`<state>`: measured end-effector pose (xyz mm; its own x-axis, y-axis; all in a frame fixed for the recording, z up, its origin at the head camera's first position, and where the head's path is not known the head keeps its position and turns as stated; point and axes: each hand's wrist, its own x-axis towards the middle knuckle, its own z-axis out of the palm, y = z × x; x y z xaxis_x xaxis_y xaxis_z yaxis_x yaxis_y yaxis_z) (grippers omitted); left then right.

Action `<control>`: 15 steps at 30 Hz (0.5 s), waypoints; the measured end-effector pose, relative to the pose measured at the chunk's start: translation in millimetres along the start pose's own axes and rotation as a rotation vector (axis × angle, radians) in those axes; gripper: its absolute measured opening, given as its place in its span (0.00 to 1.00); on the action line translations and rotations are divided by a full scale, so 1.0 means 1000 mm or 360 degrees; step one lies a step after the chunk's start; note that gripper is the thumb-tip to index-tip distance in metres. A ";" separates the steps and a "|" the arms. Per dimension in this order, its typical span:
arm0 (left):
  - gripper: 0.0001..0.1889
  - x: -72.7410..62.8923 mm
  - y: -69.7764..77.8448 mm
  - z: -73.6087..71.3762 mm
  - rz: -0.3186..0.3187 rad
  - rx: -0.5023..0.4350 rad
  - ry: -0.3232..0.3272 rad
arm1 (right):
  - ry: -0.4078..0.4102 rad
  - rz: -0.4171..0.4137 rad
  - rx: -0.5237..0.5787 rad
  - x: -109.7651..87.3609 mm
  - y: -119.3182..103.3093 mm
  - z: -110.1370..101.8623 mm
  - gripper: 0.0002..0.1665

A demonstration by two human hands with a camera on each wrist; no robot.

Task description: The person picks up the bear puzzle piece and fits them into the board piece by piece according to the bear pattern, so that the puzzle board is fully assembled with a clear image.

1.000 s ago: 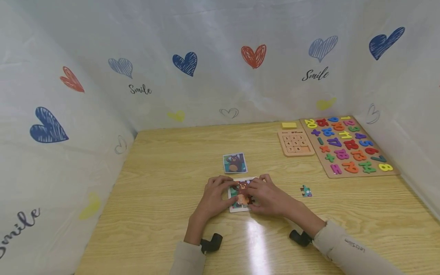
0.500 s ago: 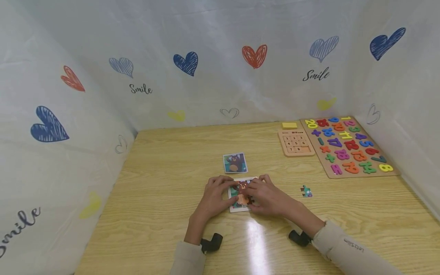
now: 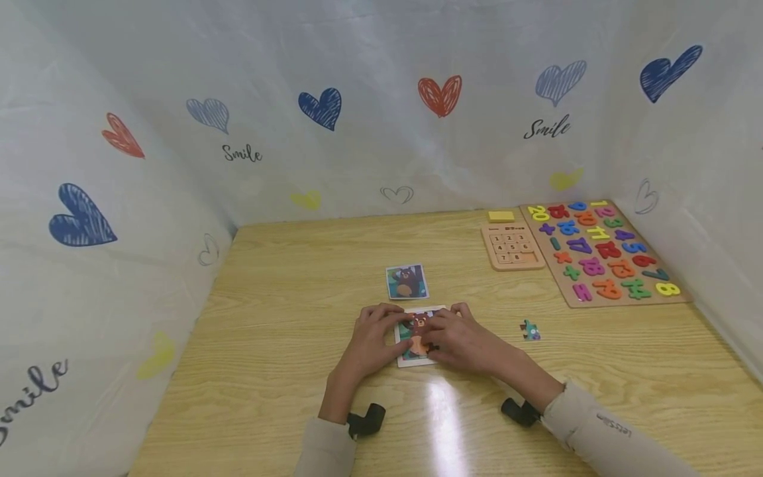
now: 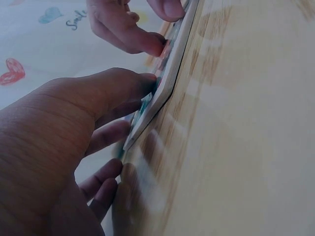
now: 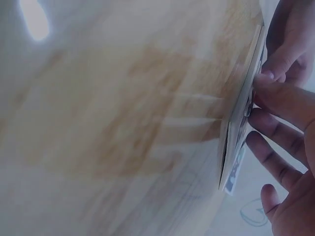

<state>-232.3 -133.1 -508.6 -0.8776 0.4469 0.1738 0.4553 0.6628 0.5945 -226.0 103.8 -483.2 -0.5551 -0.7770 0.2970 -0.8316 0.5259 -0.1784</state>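
A jigsaw puzzle (image 3: 417, 363) with a brown bear picture lies in a white-edged tray on the table, partly hidden by both hands. My left hand (image 3: 372, 343) rests at its left side. Its thumb and fingertips touch the picture in the left wrist view. Over the right side, my right hand (image 3: 465, 339) has bent fingers and pinches a dark puzzle piece (image 3: 432, 346) at the bear's foot. In the right wrist view, the right fingertips (image 5: 258, 118) touch the puzzle's face. A loose teal puzzle piece (image 3: 530, 330) lies farther right.
Beyond the puzzle lies a bear picture card (image 3: 407, 282). At the back right are a wooden number slide puzzle (image 3: 514, 265), a yellow block (image 3: 501, 216) and a board of coloured numbers (image 3: 608, 254). White heart-print curtains (image 3: 369, 152) enclose the table's back and sides.
My right thumb and the dark piece at the bear's foot have shifted slightly left. My left hand stays in place, and the loose teal piece has not moved.
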 end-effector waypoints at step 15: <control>0.23 0.000 -0.001 0.000 0.0025 0.0010 0.0001 | 0.0149 -0.0149 0.0014 -0.004 0.003 0.005 0.08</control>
<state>-232.5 -133.5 -508.9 -0.8705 0.4566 0.1837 0.4698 0.6597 0.5865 -226.7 106.8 -489.3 -0.4714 -0.7865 0.3990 -0.8800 0.4494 -0.1538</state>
